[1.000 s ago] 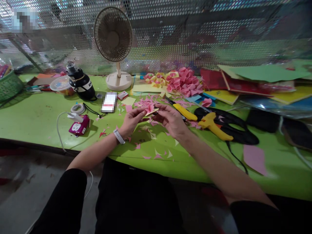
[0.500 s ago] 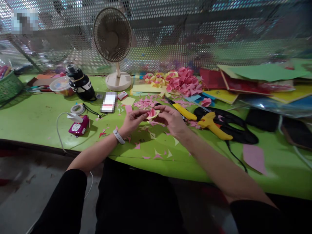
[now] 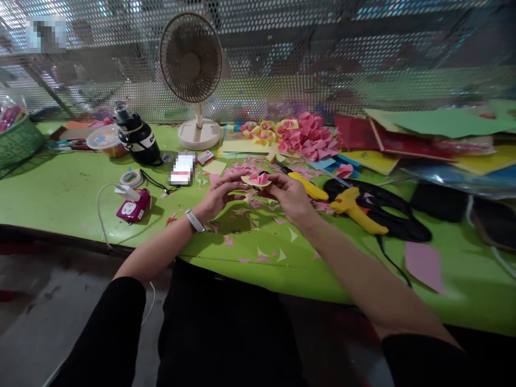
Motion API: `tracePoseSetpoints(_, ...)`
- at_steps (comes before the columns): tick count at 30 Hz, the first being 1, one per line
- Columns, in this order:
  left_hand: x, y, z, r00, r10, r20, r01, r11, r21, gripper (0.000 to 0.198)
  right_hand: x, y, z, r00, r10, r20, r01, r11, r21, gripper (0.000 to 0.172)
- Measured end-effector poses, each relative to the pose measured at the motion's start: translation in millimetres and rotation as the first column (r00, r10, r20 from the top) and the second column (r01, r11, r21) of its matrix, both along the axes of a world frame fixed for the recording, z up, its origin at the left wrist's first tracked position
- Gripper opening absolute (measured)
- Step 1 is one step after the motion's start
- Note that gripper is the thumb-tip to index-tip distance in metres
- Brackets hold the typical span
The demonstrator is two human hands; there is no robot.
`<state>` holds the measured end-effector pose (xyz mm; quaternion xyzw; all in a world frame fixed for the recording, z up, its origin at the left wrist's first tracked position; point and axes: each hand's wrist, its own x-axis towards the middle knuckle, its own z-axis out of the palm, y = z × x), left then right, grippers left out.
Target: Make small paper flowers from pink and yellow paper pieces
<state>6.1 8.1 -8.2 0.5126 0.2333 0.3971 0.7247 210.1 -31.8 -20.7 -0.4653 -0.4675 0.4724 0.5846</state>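
Observation:
A small paper flower [image 3: 258,179], pink in the middle with pale yellow outside, is pinched in my right hand [image 3: 289,196] above the green table. To its left, my left hand [image 3: 220,198] has its fingers apart and stretched toward the flower's edge; whether a fingertip touches it I cannot tell. Pink and pale yellow paper scraps [image 3: 258,223] lie scattered beneath both hands. Behind them is a heap of folded pink paper pieces [image 3: 308,137], with several yellow-and-pink paper flowers [image 3: 266,133] beside it.
A yellow glue gun [image 3: 358,212] lies at right on a black tray-like piece [image 3: 411,226]. Stacked coloured paper [image 3: 439,126] fills the back right. A fan [image 3: 198,134], black bottle [image 3: 139,141], phone [image 3: 183,169], tape roll [image 3: 131,178] and purple power adapter [image 3: 134,206] stand or lie left.
My left fingers have let go of the flower and spread apart. The flower has turned in my right hand, its pink middle now facing more upward. The view has shifted slightly.

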Motion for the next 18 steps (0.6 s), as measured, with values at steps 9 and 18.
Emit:
tracePoseSetpoints(9,1.3,-1.1,-2.5,0.999,-0.008,0.052,0.012,0.997,-0.073,0.033,-0.5,0.0,-3.1,0.999,0.021,-0.047,-0.023,0.999,-0.045,0.035)
tracePoseSetpoints(18,1.3,0.9,-7.6,0.998,0.049,0.03,-0.049,0.998,-0.03,0.027,-5.6,-3.9,3.5,0.999,0.013,0.029,-0.013,1.0,0.009,0.037)
